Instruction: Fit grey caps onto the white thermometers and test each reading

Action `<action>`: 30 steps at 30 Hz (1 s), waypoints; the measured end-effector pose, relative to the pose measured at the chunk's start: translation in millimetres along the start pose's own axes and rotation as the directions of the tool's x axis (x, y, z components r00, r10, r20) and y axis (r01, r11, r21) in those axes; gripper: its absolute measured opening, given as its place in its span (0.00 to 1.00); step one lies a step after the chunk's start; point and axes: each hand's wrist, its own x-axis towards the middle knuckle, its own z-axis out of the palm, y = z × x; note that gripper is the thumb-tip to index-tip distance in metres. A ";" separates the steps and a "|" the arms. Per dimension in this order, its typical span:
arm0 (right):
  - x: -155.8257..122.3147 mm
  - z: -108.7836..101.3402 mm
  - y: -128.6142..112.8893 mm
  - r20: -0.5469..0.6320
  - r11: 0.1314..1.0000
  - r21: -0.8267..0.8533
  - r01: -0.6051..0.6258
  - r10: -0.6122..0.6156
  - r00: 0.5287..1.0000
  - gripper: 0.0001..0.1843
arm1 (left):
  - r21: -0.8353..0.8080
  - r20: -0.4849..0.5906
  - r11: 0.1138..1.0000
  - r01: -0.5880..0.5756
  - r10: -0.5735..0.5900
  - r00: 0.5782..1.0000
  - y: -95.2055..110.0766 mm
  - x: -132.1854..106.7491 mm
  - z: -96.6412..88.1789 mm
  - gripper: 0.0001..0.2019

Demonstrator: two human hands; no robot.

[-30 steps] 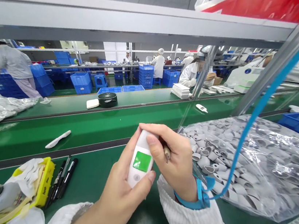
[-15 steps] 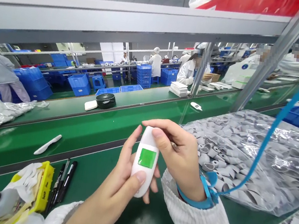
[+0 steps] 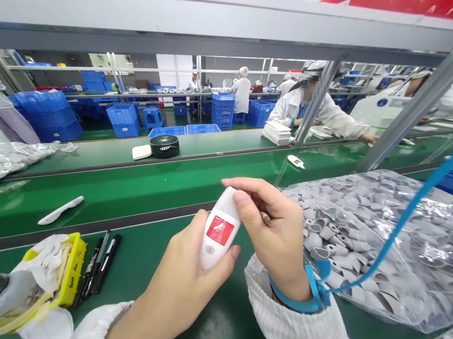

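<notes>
Your left hand (image 3: 179, 274) is curled closed around the lower part of the white handheld device (image 3: 225, 208), thumb along its edge. Your right hand (image 3: 279, 229) is partly closed, thumb and forefinger gripping the device's upper end; something brownish (image 3: 265, 217) shows between those fingers, too hidden to identify. You have the device, its screen (image 3: 219, 230) red, raised on the near side of the green belt (image 3: 191, 187). A blue strap (image 3: 310, 292) circles your right wrist.

Also on the belt's near side are your pens (image 3: 102, 267) and yellow tray (image 3: 75, 269) to the left, and a clear bag of grey parts (image 3: 387, 246) to the right. Two white pieces lie on the belt itself, one left (image 3: 61, 211), one right (image 3: 296, 161). Beyond the belt stand a black round part (image 3: 165, 146) touching or just beside a white box (image 3: 142, 152), a white stack (image 3: 276, 133), and a co-worker (image 3: 290, 108) stretching out an arm.
</notes>
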 end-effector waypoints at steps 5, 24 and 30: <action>1.9 1.8 2.1 -0.018 1.000 -0.024 -0.012 0.012 1.000 0.08 | 0.021 -0.022 1.000 -0.017 0.018 1.000 -0.8 0.7 -0.8 0.10; 2.2 -3.0 5.1 0.122 0.995 -0.020 -0.101 0.102 0.987 0.28 | 0.019 -0.119 0.993 -0.114 0.116 0.986 -8.5 6.7 -8.6 0.08; 0.5 -4.1 4.1 0.212 0.988 -0.154 -0.002 0.035 0.977 0.22 | -0.588 0.044 0.809 0.001 0.031 0.999 -17.3 19.8 -28.7 0.16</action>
